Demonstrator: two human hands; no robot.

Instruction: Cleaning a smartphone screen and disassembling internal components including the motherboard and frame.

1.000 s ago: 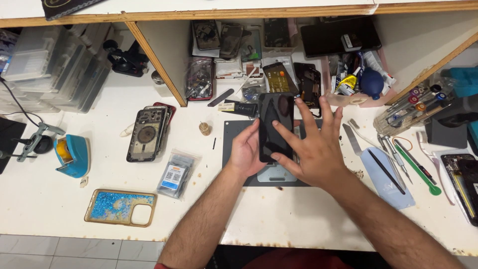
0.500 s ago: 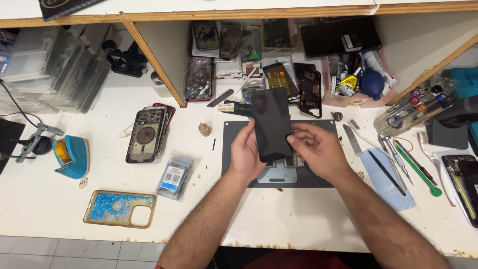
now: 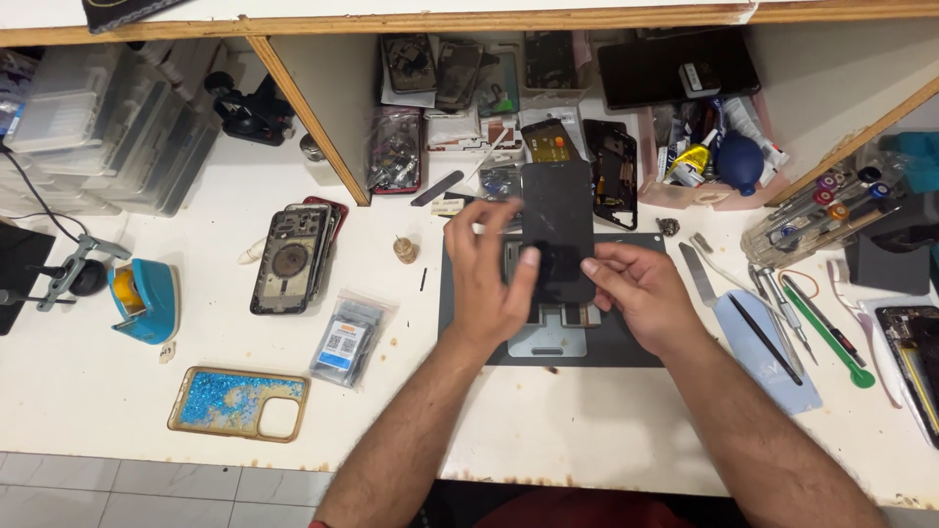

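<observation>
I hold the flat black rectangular phone screen panel (image 3: 558, 230) in both hands, lifted above the dark grey rectangular work mat (image 3: 626, 342). My left hand (image 3: 486, 279) pinches its lower left edge, thumb on the glass face and fingers behind; my right hand (image 3: 636, 288) grips the lower right corner with thumb and forefinger closed on it. The panel stands roughly upright along my line of sight, its top end reaching out past the mat's far edge. Its face is glossy black and unlit, with pale specks or scuffs scattered near the top; whether those are dust or scratches I cannot tell from here.

Under the panel, on the mat, lies a light grey metal holding jig (image 3: 550, 334), partly hidden by my hands. The mat's front strip is bare, and the white tabletop (image 3: 548, 430) between the mat and me is open. To the left there is a gap before the clear plastic bag of small parts (image 3: 347, 337) and the stripped black phone back housing (image 3: 289, 259). To the right it is tighter: the pale blue plastic pry card (image 3: 773, 357) sits just beside the mat, with the green-handled tool (image 3: 827, 337) beyond. Ahead, an opened black phone frame (image 3: 611, 176) lies close to the panel's top right corner.
</observation>
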